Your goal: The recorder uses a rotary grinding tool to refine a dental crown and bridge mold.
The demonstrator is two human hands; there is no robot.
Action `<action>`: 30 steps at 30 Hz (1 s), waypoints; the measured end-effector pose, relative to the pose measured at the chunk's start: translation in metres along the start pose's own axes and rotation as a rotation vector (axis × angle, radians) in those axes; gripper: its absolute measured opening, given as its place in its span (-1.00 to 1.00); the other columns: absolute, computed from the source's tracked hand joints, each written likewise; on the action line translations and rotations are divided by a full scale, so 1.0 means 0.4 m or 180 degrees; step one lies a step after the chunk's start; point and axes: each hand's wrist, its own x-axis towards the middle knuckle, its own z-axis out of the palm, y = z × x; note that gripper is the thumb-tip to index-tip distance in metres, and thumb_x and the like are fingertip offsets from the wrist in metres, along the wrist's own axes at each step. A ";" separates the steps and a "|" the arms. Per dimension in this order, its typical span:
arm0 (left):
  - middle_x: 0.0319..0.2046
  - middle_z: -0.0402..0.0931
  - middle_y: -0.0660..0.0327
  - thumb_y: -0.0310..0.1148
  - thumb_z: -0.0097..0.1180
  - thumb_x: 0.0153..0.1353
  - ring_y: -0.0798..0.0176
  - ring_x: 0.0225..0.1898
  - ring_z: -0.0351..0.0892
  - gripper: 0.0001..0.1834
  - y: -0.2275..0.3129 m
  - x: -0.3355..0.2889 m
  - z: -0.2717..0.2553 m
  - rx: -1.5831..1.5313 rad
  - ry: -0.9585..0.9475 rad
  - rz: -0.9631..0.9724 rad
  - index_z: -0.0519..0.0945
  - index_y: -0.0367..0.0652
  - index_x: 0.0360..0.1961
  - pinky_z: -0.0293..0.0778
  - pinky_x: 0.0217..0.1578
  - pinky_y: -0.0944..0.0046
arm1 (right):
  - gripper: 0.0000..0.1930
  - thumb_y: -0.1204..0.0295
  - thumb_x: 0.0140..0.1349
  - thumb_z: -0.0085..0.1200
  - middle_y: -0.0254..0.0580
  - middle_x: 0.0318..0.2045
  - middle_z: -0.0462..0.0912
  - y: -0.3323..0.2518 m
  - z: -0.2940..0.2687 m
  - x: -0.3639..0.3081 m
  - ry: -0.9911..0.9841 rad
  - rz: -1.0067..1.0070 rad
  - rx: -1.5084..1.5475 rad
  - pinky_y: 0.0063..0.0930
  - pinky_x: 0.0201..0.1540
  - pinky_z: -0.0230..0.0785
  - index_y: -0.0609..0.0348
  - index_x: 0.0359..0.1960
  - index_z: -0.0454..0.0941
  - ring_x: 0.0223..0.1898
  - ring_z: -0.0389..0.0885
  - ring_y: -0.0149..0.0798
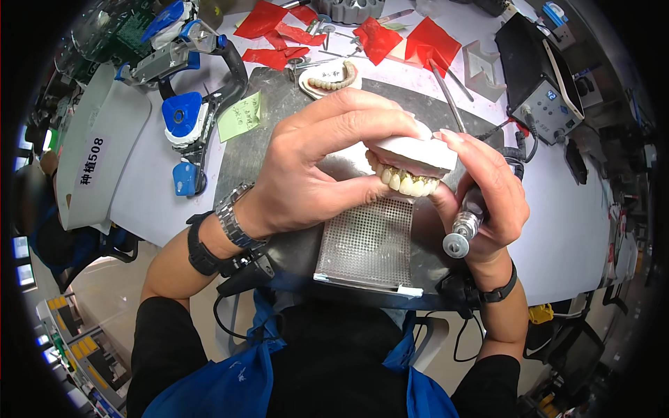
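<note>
Above the perforated panel (366,244) at the desk (564,237), the right hand (493,202) wraps a drill (471,216) and steadies the tooth model (408,166), which the left hand (300,157) grips. Supporting the pale base (416,151), not the teeth (409,184), seems safest.

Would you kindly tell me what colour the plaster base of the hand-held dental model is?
The plaster base is off-white, best seen in the head view.

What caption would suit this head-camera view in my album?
Left hand and right hand steady a dental model at a cluttered white workbench, the right also holding a handpiece.
</note>
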 end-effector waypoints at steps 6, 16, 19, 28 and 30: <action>-0.11 0.65 0.11 -0.62 0.38 -0.14 0.11 -0.05 0.64 -0.48 0.001 -0.002 0.004 -0.0056 0.0068 -0.0028 0.68 -0.25 -0.03 0.56 -0.02 0.19 | -0.55 0.43 -0.01 0.45 0.02 -0.21 0.74 -0.015 0.001 0.001 -0.0002 0.0279 0.0082 -0.36 -0.21 0.61 0.35 -0.07 0.65 -0.22 0.76 -0.08; 0.01 0.58 -0.05 -0.55 0.43 -0.11 0.05 0.10 0.57 -0.43 -0.002 -0.004 -0.016 0.0190 -0.0318 0.0128 0.60 -0.39 0.02 0.44 0.17 0.11 | -0.54 0.46 0.00 0.44 0.04 -0.20 0.74 -0.017 0.003 -0.006 0.0080 0.0292 0.0048 -0.46 -0.34 0.56 0.36 -0.03 0.65 -0.27 0.75 -0.13; 0.00 0.58 -0.05 -0.58 0.40 -0.14 0.03 0.11 0.56 -0.42 0.001 -0.004 -0.017 0.0167 -0.0341 0.0117 0.59 -0.39 0.03 0.42 0.19 0.09 | -0.53 0.40 0.14 0.40 0.12 -0.07 0.70 -0.010 0.002 -0.007 -0.0029 0.0137 0.0033 -0.67 -0.52 0.28 0.42 0.04 0.59 -0.60 0.43 -0.53; 0.06 0.51 -0.04 -0.62 0.39 -0.13 0.06 0.14 0.54 -0.38 -0.004 -0.005 -0.015 0.0060 -0.0399 0.0138 0.56 -0.41 0.07 0.46 0.19 0.14 | -0.54 0.41 0.02 0.46 0.04 -0.19 0.74 -0.021 0.005 -0.002 0.0101 0.0293 0.0031 -0.58 -0.53 0.41 0.32 -0.03 0.66 -0.43 0.67 -0.31; 0.07 0.49 -0.04 -0.62 0.39 -0.11 0.07 0.15 0.53 -0.39 -0.002 -0.009 -0.014 0.0018 -0.0402 0.0065 0.55 -0.41 0.08 0.47 0.19 0.16 | -0.54 0.39 0.03 0.46 0.03 -0.19 0.74 -0.020 0.007 -0.001 0.0144 0.0235 0.0052 -0.60 -0.55 0.38 0.31 -0.03 0.67 -0.46 0.65 -0.35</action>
